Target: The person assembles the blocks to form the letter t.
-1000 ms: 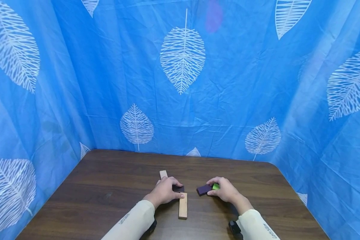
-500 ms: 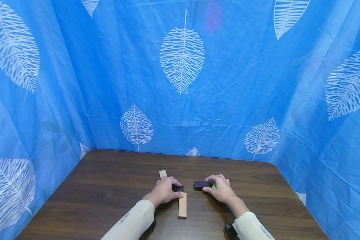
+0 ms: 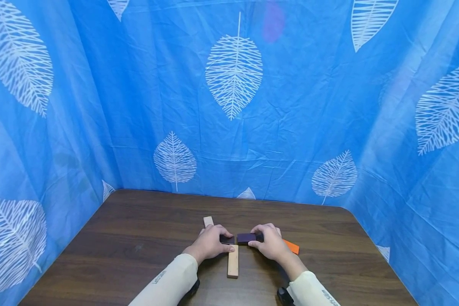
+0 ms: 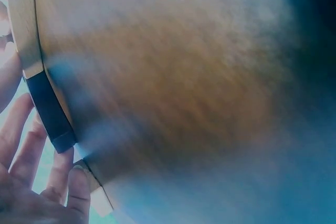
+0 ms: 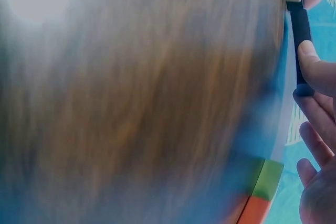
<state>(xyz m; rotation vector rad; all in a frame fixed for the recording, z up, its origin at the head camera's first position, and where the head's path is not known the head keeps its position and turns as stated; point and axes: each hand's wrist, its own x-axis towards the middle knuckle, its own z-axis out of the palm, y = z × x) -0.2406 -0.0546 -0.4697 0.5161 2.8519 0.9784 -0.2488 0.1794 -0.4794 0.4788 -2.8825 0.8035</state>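
Note:
My left hand holds a dark block between thumb and fingers. Its thumb tip lies at the top end of a natural wood block that points toward me. Behind that hand, the end of another natural wood block sticks out. In my right hand, a dark purple block is pinched by thumb and fingers, its free end close to the left dark block. In the right wrist view, the thumb presses along the side of this dark block.
An orange block lies just right of my right hand on the brown wooden table. A green block adjoins it in the right wrist view. A blue curtain with white leaf prints surrounds the table's back and sides.
My right hand has moved left with the dark purple block and turned it level, bringing it near the left dark block. The orange block has come into view behind it. The left hand has stayed put.

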